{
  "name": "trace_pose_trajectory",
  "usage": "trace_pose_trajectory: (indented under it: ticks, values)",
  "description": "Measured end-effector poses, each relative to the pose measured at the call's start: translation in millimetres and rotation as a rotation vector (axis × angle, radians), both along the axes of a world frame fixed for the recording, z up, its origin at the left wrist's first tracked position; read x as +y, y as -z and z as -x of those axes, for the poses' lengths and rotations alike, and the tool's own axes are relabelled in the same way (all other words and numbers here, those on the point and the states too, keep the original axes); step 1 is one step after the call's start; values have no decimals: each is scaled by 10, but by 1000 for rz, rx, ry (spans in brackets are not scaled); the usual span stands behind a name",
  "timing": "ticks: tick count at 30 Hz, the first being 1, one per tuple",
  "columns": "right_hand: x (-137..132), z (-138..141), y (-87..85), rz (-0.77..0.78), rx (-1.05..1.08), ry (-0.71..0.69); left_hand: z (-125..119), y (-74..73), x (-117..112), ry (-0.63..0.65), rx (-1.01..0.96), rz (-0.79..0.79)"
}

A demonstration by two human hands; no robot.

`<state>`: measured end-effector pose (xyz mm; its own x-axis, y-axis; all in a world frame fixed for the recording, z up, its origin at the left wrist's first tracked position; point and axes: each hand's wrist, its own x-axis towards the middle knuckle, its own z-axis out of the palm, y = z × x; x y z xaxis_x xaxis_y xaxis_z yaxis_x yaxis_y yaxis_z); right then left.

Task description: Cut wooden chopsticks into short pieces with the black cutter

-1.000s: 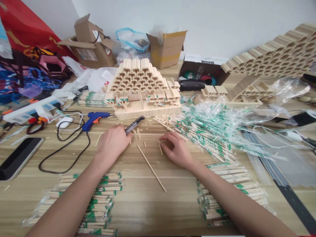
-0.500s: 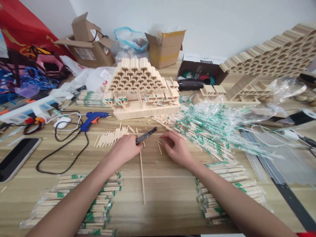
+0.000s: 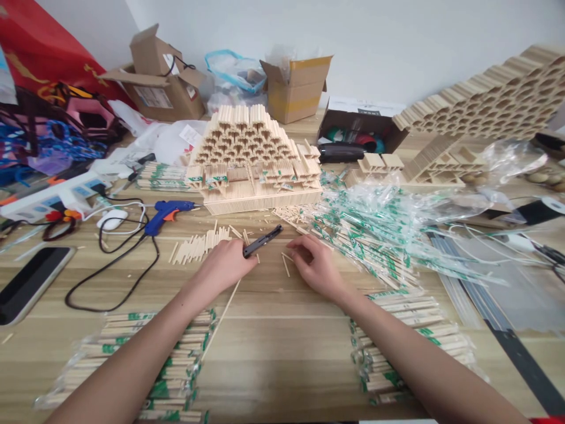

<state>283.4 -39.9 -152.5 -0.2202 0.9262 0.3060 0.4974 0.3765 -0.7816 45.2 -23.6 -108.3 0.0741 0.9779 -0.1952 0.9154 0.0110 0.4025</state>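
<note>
My left hand (image 3: 229,259) is closed around a slim dark grey hand tool (image 3: 263,240) that points up and to the right; its exact kind is unclear. A long thin wooden stick (image 3: 223,318) slants down and left from under this hand, its upper end hidden. My right hand (image 3: 315,262) has curled fingers, with a short wooden stick (image 3: 287,257) showing at the thumb tip. Another short piece (image 3: 286,266) lies beside it on the table. Left of my left hand, cut sticks (image 3: 194,246) lie in an uneven row.
A stick-built model (image 3: 260,200) stands ahead. A blue glue gun (image 3: 165,215) and a phone (image 3: 33,282) lie left. Wrapped chopsticks lie under my left forearm (image 3: 176,359) and right forearm (image 3: 397,353). Torn wrappers (image 3: 366,224) are heaped right; boxes (image 3: 295,88) stand behind.
The long stick has swung from nearly straight down to a slant toward the lower left. My left hand and its tool have barely moved; my right hand stays in place.
</note>
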Motion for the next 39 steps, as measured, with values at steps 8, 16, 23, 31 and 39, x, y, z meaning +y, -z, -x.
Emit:
trace_pose_trajectory:
  ticks: [8, 16, 23, 31, 39]
  values:
    - [-93, 21, -49, -215, -7, -155, -35, -17, 17, -243, -1061, 357]
    - [-160, 48, -91, -329, -190, -366, -233, 56, -11, -432, -1288, 305]
    - [-179, 20, -107, -407, -36, -307, -236, 70, 13, -460, -1375, 254]
    - [-166, -36, 12, -353, -65, 10, -184, 97, -77, -211, -1127, 35]
    - [-128, 1, -62, -307, -125, 87, -90, 60, -144, 42, -310, -506]
